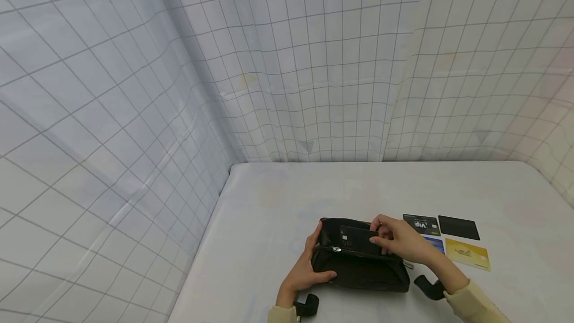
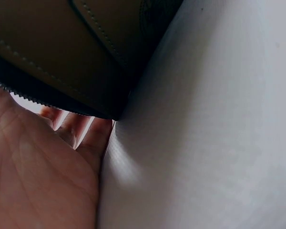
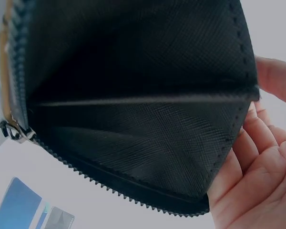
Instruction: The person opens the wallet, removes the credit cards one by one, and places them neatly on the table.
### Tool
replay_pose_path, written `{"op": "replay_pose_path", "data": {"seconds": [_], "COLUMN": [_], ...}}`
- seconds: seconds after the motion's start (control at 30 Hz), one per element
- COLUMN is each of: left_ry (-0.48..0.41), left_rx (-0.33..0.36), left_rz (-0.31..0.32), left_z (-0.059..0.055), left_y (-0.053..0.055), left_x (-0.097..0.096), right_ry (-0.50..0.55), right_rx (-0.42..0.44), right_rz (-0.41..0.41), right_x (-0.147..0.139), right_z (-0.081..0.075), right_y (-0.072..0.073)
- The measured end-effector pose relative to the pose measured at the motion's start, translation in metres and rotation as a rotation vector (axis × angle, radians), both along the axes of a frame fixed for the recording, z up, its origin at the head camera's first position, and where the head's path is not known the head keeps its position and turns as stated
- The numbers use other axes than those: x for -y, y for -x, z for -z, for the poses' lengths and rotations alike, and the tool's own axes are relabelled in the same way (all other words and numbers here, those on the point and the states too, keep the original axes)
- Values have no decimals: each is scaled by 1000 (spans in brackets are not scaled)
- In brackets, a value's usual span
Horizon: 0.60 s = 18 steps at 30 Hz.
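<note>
A black zip wallet (image 1: 372,270) stands unzipped on the table, its mouth spread wide. My left hand (image 1: 305,270) grips its left end, thumb on the front and fingers behind. In the left wrist view the palm lies beside the wallet's zip edge. At the mouth, my right hand (image 1: 405,241) pinches a black card (image 1: 352,238) marked VIP, thumb in front. The card's lower part is hidden in the wallet. The right wrist view shows the wallet's folded inner side (image 3: 181,133); those right fingertips are hidden behind it.
Right of the wallet lie a dark VIP card (image 1: 421,225), a plain black card (image 1: 459,227), a gold card (image 1: 468,254) and a blue card (image 1: 436,243), partly covered by the right hand. White gridded sheeting (image 1: 305,88) surrounds the white table (image 1: 251,213).
</note>
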<state>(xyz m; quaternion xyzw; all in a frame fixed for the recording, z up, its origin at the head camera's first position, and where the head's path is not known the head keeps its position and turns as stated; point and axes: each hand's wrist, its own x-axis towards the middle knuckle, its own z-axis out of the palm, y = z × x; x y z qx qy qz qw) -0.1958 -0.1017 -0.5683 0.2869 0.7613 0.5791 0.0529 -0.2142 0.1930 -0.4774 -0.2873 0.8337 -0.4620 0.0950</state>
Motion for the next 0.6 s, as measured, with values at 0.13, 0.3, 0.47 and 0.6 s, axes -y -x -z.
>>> {"op": "replay_pose_path", "data": {"seconds": [0.13, 0.3, 0.47, 0.6], "left_ry": [1, 4, 9, 5], "left_rx": [3, 18, 13, 18], "left_rz": [-1, -3, -7, -6], "left_z": [0, 1, 0, 0], "left_y": [0, -1, -1, -1], "left_x": [0, 0, 0, 0], "right_ry": [2, 33, 93, 146], "right_rx": [-12, -53, -100, -96], "right_rz": [30, 70, 118, 189], "right_x": [0, 0, -2, -5], "right_z": [-1, 0, 0, -1], "right_y": [-3, -6, -9, -12]}}
